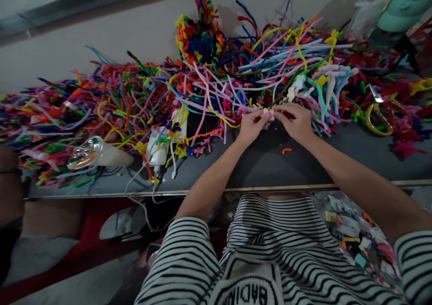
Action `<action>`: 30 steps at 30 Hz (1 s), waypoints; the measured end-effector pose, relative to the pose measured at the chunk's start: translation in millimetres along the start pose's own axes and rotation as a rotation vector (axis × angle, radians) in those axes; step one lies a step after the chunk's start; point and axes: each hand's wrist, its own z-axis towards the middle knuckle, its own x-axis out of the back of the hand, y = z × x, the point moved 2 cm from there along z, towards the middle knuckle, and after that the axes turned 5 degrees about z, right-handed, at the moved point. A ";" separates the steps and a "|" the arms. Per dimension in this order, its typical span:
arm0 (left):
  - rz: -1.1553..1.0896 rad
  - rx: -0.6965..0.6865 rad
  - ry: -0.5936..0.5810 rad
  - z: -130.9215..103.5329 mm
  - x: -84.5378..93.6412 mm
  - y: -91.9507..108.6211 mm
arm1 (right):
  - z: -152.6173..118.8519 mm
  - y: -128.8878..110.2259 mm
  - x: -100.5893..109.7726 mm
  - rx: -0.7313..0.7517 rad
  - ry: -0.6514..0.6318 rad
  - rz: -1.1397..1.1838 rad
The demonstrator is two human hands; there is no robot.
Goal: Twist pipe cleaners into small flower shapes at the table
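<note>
Between my two hands is a small pink pipe-cleaner flower [267, 114], held just above the front part of the dark table. My left hand [250, 126] pinches it from the left, thumb and fingers closed. From the right, my right hand [295, 121] has its fingertips closed on the same piece; the fingers cover part of it. A heap of colourful pipe cleaners [216, 87] lies right behind both hands. White and pale shaped pipe-cleaner pieces [299, 87] sit just beyond my right hand. A short orange scrap [286, 150] rests on the table below it.
Yellow-handled scissors [378, 118] lie at the right. A white power strip [158, 146] with cables is left of my hands, near a clear plastic cup [113, 154]. A bundle of shaped pieces [200, 37] stands by the wall. Scraps [357, 228] fill a bag below the table edge.
</note>
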 end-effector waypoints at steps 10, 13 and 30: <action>0.078 0.003 -0.063 -0.1 0.8 1.7 | -2.1 3.4 3.0 0.100 -0.130 -0.090; 0.100 -0.003 -0.050 -0.3 -0.1 0.4 | -1.2 4.7 1.7 0.079 -0.124 -0.094; -0.141 0.089 -0.004 5.2 0.6 -22.1 | 1.5 2.5 1.6 -0.013 0.018 -0.070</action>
